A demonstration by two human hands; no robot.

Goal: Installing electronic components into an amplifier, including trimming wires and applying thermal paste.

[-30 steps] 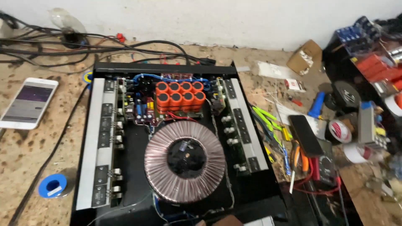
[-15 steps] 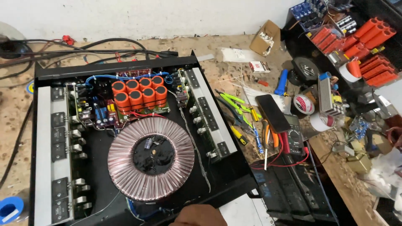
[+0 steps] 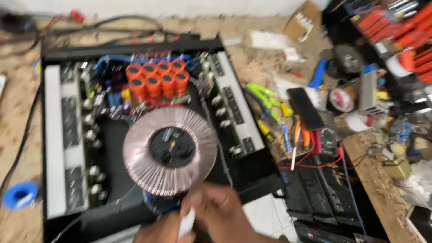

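Far left of the tabletop: blue solder spool (image 3: 19, 195) near the front edge, black cable running past it. Next, open black amplifier chassis (image 3: 135, 135) takes up the middle; grey heatsink strip (image 3: 53, 135) down its left side, orange capacitor bank (image 3: 157, 81) toward the back, big copper toroidal transformer (image 3: 170, 149) in the centre.

My hands sit at the chassis front edge, just below the transformer. Left hand (image 3: 164, 229) low, mostly cut off by the frame, grip unclear, I cannot tell. Right hand (image 3: 220, 211) curled narrow around a small white object (image 3: 186, 222), blurred, can't say what kind.

Right of the chassis: green-handled pliers (image 3: 263, 96), black phone (image 3: 305, 108), tape roll (image 3: 342, 100), red boxes (image 3: 405, 31) in the back right corner.

Judgement: frame is motion-blurred, so I'd slow down, steady both hands, keep fingers off the windings.
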